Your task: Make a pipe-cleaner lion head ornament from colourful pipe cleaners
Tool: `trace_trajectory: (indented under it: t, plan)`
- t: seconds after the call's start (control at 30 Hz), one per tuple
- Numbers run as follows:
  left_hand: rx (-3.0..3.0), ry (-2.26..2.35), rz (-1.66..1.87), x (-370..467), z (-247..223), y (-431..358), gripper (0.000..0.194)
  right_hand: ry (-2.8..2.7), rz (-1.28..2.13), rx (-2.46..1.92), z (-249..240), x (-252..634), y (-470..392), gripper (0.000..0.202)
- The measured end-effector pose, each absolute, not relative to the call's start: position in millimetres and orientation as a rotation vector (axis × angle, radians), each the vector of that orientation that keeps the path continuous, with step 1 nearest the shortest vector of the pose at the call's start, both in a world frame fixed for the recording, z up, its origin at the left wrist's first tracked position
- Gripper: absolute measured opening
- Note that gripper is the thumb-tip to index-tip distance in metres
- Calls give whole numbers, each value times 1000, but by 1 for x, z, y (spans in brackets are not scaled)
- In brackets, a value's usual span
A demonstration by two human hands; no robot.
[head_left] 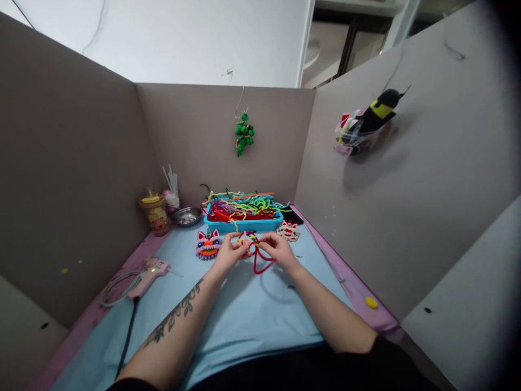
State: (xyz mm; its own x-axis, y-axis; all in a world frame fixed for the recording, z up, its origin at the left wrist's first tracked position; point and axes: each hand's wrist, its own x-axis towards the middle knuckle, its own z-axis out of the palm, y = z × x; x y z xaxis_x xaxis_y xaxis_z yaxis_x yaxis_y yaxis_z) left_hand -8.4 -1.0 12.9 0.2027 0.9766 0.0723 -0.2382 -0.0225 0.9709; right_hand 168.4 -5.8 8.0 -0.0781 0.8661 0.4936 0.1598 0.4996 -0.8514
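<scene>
Between my two hands is a piece bent from red pipe cleaners (264, 267), with loops hanging below the fingers and some yellow and dark bits near its top. My left hand (233, 253) pinches its left side, fingers closed. On the right side, my right hand (278, 250) grips it between thumb and fingers. Just left of my left hand lies a pink and purple pipe-cleaner animal face (208, 245) with an orange mouth. Behind my right hand sits a cream and red face (288, 231) of the same sort. My fingers partly hide the red piece.
Behind my hands stands a blue tray (244, 224) heaped with coloured pipe cleaners. A pink glue gun (150, 277) with its cord lies at left. Further back are a metal bowl (188, 216) and a lidded jar (158, 216). Grey partitions (195, 130) enclose the table.
</scene>
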Motion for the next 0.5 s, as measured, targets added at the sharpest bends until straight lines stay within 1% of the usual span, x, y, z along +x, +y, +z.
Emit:
trace_trajectory:
  t: [0.07,0.13,0.3,0.5]
  plan:
    - [1186,860,1160,-7,13,-3,61,-1617,495,-973,9,166,-6,15]
    - [1208,865,1132,-6,14,-5,62,-1679,379,-974,9,164,-8,11]
    - [1224,842,1115,-6,18,-8,63,-1730,280,-1018,5,162,-9,4]
    - [1218,862,1094,-6,24,-12,60,-1796,272,-1069,3,161,-8,6]
